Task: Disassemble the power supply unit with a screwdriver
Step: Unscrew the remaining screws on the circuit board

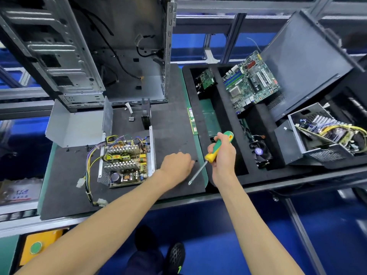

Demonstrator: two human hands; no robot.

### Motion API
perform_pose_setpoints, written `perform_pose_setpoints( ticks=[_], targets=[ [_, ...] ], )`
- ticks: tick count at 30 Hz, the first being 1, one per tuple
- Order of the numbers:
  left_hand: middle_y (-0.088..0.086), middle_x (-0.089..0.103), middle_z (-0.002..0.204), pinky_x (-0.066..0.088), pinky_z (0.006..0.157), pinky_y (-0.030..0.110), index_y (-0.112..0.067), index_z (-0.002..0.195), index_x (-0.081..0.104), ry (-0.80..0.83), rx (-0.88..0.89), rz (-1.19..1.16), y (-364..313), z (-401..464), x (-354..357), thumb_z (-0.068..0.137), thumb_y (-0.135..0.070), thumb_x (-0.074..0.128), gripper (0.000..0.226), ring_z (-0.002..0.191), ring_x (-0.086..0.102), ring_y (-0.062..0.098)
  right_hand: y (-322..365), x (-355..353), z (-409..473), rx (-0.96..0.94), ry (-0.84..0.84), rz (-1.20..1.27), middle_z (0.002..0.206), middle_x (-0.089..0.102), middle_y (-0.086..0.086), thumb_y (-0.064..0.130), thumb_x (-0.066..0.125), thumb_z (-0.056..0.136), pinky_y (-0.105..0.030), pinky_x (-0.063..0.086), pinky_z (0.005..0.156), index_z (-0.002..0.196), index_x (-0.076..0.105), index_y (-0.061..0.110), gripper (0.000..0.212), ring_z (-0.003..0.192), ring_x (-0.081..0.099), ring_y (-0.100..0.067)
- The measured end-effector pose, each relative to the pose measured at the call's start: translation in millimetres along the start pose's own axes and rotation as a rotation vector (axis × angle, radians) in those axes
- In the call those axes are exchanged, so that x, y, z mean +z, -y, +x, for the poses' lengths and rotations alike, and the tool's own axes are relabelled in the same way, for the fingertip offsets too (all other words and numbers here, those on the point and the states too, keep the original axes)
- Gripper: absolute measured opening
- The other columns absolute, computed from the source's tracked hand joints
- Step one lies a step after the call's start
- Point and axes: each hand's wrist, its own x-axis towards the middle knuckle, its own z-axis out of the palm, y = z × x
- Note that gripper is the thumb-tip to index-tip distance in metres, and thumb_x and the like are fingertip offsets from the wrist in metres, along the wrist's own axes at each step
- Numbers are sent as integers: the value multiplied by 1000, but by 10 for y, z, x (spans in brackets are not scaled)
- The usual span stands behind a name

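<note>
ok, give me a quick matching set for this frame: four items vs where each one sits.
Items:
1. screwdriver
2. PSU board
3. PSU cover
4. motherboard

Places:
A. in the black foam tray on the right
B. in the right hand, tip pointing down toward the mat
C. on the mat, behind the open PSU
D. in its metal base on the mat, left of the left hand

Pairs: 1-B, 2-D, 3-C, 4-A
</note>
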Motion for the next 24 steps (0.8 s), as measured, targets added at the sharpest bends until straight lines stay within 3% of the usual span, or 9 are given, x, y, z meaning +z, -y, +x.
perform_pose_setpoints(
  ticks=[11,13,18,21,24],
  targets=[
    [17,66,101,40,66,37,-12,88,53,35,-44,-92,79,-48,-181,104,-43,41,37,92,64,41,8,145,-109,107,35,132,62,53,0,35,61,97,-19,32,36,82,54,18,24,46,47,-8],
    [18,67,101,40,67,38,-10,93,56,2,-33,-97,135,-114,-310,105,-39,40,36,92,64,41,44,245,-117,109,87,222,61,50,1,35,61,97,-19,33,39,78,52,18,27,48,46,-9],
    [8,63,83,36,62,36,-16,77,46,-230,-2,-161,446,-338,-826,100,-32,47,27,82,61,33,77,685,-165,92,241,333,57,43,4,49,57,97,-21,30,39,76,50,20,36,46,38,-10],
    [3,61,82,38,65,35,-19,81,50,-444,-190,-134,908,-510,-1029,98,-31,51,21,81,59,28,12,996,-215,15,259,262,61,47,4,56,58,92,-23,35,43,72,53,22,40,50,42,-11],
    [7,61,97,45,71,38,-13,100,54,-404,-461,-35,1420,-777,-987,97,-40,55,27,91,58,28,-110,1297,-256,-82,250,157,56,53,6,57,55,90,-29,41,50,54,62,30,45,50,48,-12]
  ],
)
